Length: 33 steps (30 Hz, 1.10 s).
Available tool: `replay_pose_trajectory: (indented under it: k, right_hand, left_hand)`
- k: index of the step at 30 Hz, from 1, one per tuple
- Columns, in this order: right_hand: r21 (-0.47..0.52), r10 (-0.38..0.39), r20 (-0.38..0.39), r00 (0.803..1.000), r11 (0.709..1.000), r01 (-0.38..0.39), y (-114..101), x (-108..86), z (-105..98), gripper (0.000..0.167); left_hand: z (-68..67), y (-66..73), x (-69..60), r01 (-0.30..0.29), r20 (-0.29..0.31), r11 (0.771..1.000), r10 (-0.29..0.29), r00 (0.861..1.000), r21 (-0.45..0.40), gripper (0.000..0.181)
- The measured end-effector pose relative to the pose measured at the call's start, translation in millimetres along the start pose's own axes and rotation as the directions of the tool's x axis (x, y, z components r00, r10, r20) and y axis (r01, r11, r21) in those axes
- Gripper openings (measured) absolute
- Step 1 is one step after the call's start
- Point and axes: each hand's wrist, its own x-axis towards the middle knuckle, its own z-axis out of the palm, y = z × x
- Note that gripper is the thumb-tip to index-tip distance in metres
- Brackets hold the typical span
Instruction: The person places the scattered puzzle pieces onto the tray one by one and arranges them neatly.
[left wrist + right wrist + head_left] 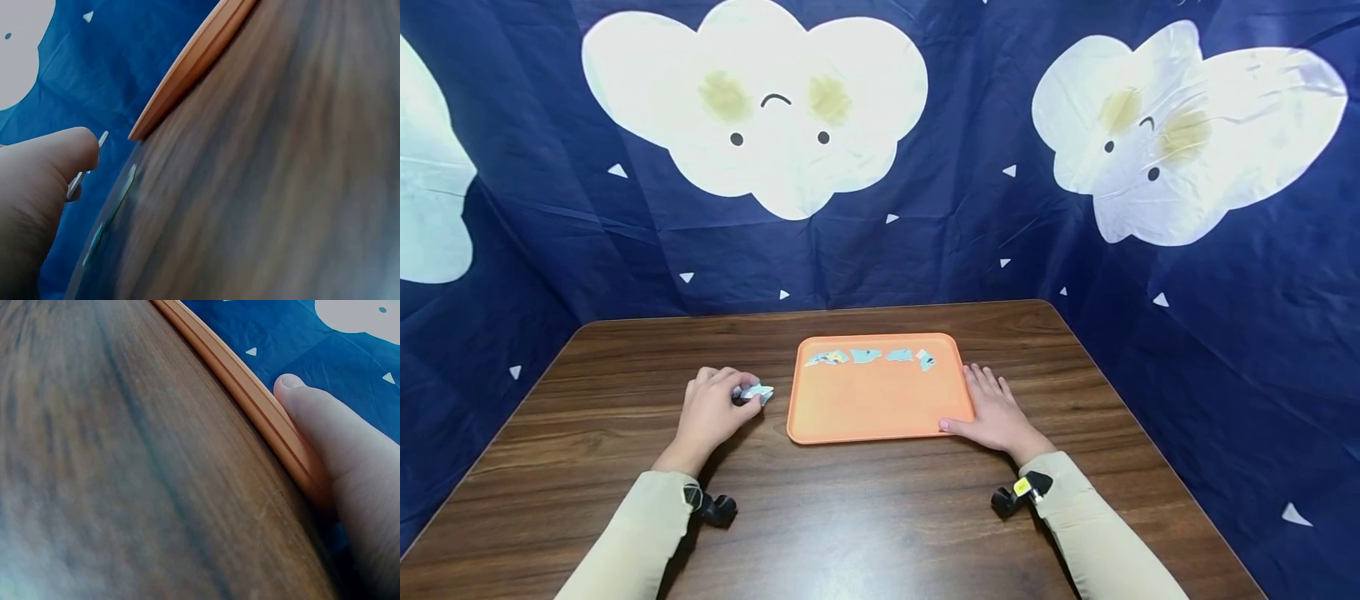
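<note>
One flat piece (76, 185) is pinched by the left hand (709, 408), left of one tray (880, 404); at least four others (865, 356) line its far side; its right edge is touched by the straight-fingered right hand (996, 417).

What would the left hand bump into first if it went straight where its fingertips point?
Probably the orange tray. The left hand might brush the loose pieces beside it first; its height is hard to judge.
</note>
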Motion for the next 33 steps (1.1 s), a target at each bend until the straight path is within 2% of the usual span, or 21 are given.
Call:
replay_pose_trajectory:
  k: [8,14,18,26,33]
  right_hand:
    - [0.005,0.004,0.001,1.0,1.0,-0.004,-1,1.1,-1,0.119]
    - [0.003,-0.002,-0.001,1.0,1.0,0.002,0,1.0,1,0.118]
    - [-0.007,-0.002,-0.008,1.0,1.0,0.002,1,1.3,2,0.118]
    - [-0.015,-0.003,0.0,1.0,1.0,0.003,2,1.5,3,0.119]
    - [-0.018,0.003,-0.002,1.0,1.0,-0.003,2,1.6,3,0.119]
  left_hand:
    - [10.0,21.3,13.3,-0.005,0.067,0.999,0.008,0.998,-0.047,0.021]
    - [18.3,35.9,21.1,-0.028,0.082,0.998,0.032,0.996,-0.053,0.023]
    - [24.4,43.8,25.6,-0.021,0.093,0.998,0.027,0.995,-0.062,0.027]
    - [35.1,56.2,32.7,-0.021,0.155,0.997,0.032,0.987,-0.07,0.027]
    - [44.6,59.9,39.2,0.012,0.211,0.997,0.005,0.977,-0.077,0.027]
